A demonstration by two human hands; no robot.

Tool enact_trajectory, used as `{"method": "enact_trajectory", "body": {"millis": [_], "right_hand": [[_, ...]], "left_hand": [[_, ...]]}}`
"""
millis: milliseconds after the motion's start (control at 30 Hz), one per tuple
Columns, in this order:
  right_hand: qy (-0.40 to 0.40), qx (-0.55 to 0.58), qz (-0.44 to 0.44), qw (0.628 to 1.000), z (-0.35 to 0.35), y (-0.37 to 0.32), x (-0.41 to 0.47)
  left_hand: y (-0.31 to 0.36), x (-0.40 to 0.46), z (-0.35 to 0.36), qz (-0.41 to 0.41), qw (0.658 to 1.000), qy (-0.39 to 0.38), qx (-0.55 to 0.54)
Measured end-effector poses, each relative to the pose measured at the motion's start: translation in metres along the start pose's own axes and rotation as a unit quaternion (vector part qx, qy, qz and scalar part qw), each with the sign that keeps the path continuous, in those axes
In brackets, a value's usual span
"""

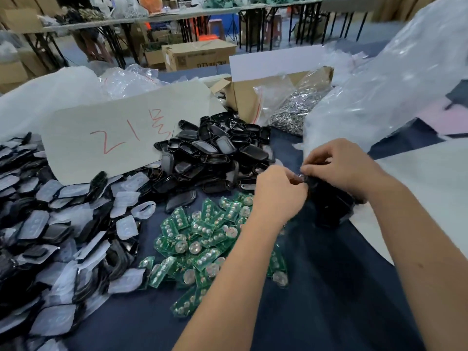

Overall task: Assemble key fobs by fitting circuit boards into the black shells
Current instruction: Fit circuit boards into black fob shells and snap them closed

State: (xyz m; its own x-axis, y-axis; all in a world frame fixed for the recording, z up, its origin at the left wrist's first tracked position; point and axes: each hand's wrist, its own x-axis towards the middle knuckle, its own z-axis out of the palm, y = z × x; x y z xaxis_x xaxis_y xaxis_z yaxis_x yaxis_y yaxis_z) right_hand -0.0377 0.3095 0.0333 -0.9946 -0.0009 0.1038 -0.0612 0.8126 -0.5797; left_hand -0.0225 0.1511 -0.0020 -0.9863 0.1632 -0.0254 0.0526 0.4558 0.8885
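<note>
Head view: both hands are brought together right of centre in the frame, above the dark blue table cover (316,300). The left hand (277,196) is curled, its fingertips pinched toward a small glinting piece at the meeting point; the right hand (347,168) is closed over the top of a black shell (329,201), which is gripped from above and hangs just below its palm. What exactly is pinched by the left fingers cannot be told, since the spot is blurred and partly covered; it may be a small metal ring or a board edge.

The step in hand is judged to be the seating of a part at the upper end of the shell. It would be done well if the shell were held steady by the right hand while the piece is aligned squarely with the opening, then pressed evenly so no edge is left proud; force at one corner should be avoided.

The shell lies directly under the right fingers and touches the left fingertips at its upper end. The heap of green circuit boards (202,239) is spread just below and left of the left wrist, and the pile of empty black shells (217,153) lies beyond it, toward the centre of the frame
</note>
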Motion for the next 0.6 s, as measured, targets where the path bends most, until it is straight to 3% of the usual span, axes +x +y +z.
{"method": "enact_trajectory", "body": {"millis": [167, 267, 333, 400, 600], "right_hand": [[0.094, -0.009, 0.009, 0.995, -0.012, 0.005, -0.005], [0.113, 0.01, -0.016, 0.993, -0.004, -0.007, 0.0], [0.085, 0.009, -0.042, 0.995, 0.007, -0.021, 0.004], [0.043, -0.004, -0.067, 0.997, 0.021, -0.035, 0.005], [-0.145, -0.101, -0.083, 0.981, 0.044, -0.066, 0.004]], "left_hand": [[0.009, -0.006, 0.006, 0.044, 0.995, 0.039, 0.08], [0.005, -0.003, -0.011, 0.053, 0.982, 0.102, 0.147], [-0.003, 0.003, -0.027, 0.051, 0.958, 0.131, 0.25], [-0.013, 0.009, -0.04, 0.035, 0.936, 0.108, 0.334], [-0.021, 0.018, -0.066, 0.022, 0.94, 0.081, 0.331]]}}
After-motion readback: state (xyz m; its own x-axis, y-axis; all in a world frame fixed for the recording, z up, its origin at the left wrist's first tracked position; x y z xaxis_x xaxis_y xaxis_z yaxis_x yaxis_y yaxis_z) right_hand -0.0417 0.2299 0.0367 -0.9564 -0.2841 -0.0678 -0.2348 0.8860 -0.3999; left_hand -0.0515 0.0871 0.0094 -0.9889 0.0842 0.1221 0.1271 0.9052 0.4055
